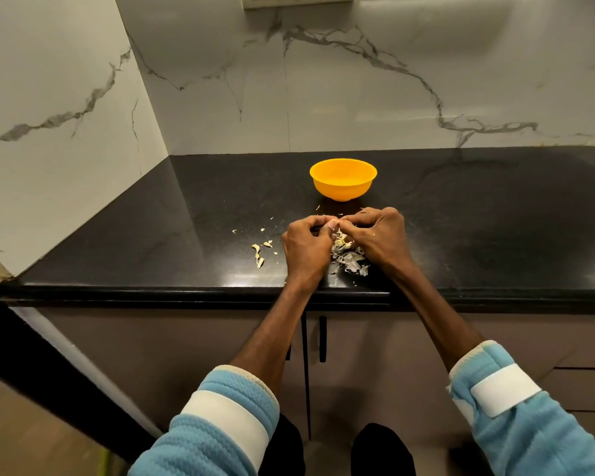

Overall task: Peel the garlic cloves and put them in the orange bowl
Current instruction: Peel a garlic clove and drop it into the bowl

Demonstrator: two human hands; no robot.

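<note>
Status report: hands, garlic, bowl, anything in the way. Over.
Left hand and right hand both pinching a garlic clove, mostly hidden, above the peel heap. Orange bowl upright just beyond, contents unseen. Only peel scraps between.

The person is wearing a light blue, ribbed fleecy top. The left sleeve (210,441) and right sleeve (536,438) are ending in cream cuffs (253,376), and a wide white band (227,419) is wrapping each one. Dark trousers (382,448) are showing below.

Dim warm light; soft glare on the dark countertop (193,235); wide-angle bending at edges; hands slightly soft.
</note>
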